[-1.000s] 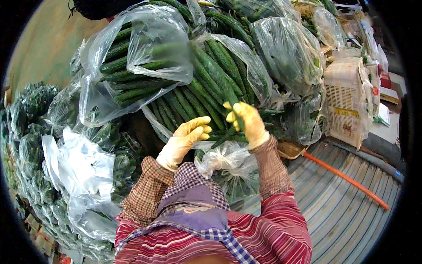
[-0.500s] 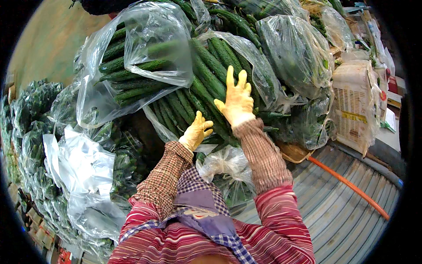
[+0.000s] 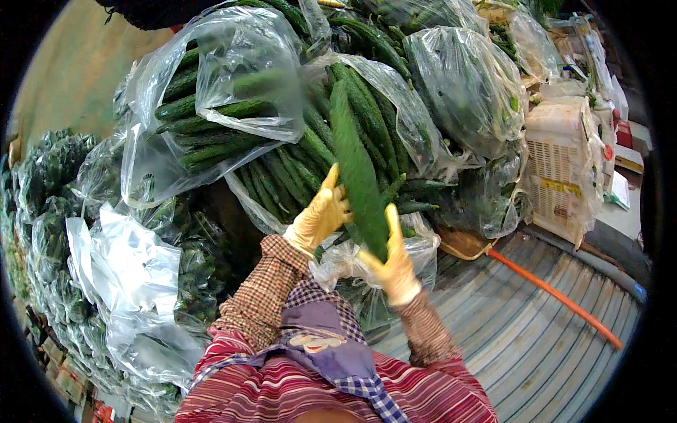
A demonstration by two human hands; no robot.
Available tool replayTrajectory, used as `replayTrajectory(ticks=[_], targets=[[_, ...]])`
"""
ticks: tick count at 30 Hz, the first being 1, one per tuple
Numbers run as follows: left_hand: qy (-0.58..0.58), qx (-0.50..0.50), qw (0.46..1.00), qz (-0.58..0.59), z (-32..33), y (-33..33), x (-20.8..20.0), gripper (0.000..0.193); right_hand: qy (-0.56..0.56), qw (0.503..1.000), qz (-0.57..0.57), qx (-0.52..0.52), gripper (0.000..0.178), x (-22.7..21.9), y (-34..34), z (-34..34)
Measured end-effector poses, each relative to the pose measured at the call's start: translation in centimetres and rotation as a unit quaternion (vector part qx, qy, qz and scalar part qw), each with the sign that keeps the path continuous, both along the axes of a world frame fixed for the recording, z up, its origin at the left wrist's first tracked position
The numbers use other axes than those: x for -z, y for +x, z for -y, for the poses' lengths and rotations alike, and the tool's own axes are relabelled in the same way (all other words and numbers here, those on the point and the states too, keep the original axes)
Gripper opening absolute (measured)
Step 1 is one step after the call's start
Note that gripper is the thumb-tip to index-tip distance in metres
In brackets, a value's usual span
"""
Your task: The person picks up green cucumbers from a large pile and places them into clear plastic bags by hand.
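A long, dark green cucumber [image 3: 357,173] stands slanted in front of me, slightly blurred, above the other cucumbers. Its lower end lies between the thumb and fingers of my right hand [image 3: 396,271], which wears a pale yellow glove and is closed on it. My left hand [image 3: 319,220], gloved alike, is beside its left edge with the index finger stretched up and the other fingers loosely bent; whether they touch the cucumber is hard to see. Behind both hands, a heap of cucumbers [image 3: 282,178] lies in an opened clear plastic bag [image 3: 416,120].
Another bag of cucumbers [image 3: 250,81] lies at the upper left, and a filled bag [image 3: 465,88] at the upper right. Stacked bagged produce [image 3: 49,233] and white plastic sheeting [image 3: 134,264] are on the left. A plastic crate [image 3: 557,169] and an orange pole [image 3: 553,296] are on the right.
My right hand has drawn back toward me from the heap and now grips a cucumber. My left hand has risen slightly and moved right, alongside it.
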State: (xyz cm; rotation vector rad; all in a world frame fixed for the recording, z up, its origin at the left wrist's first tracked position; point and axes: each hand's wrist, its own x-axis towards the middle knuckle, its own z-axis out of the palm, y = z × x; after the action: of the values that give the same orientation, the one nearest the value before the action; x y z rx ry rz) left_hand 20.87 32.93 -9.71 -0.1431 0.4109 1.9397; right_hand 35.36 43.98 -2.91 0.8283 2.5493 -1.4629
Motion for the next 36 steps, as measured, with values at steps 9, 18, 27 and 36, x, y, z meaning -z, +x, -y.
replayTrajectory(ticks=[9,18,27,36], targets=[[-0.039,0.035,0.994,0.092,4.5,0.9,-2.9,0.091,0.395,0.913,-0.101,-0.021,0.054,6.3,-12.5,-6.7],[-0.091,-0.057,0.990,0.096,5.7,2.3,-2.8,0.087,0.218,0.974,-0.067,-0.013,0.055,6.0,-11.4,-6.4],[-0.039,-0.017,0.998,0.047,7.9,2.1,0.5,0.100,-0.010,0.998,-0.011,-0.057,0.032,0.7,-6.0,3.6],[0.034,0.020,0.996,0.079,8.8,1.4,-2.7,0.113,-0.135,0.955,0.119,0.235,0.033,5.8,-9.3,-4.8]])
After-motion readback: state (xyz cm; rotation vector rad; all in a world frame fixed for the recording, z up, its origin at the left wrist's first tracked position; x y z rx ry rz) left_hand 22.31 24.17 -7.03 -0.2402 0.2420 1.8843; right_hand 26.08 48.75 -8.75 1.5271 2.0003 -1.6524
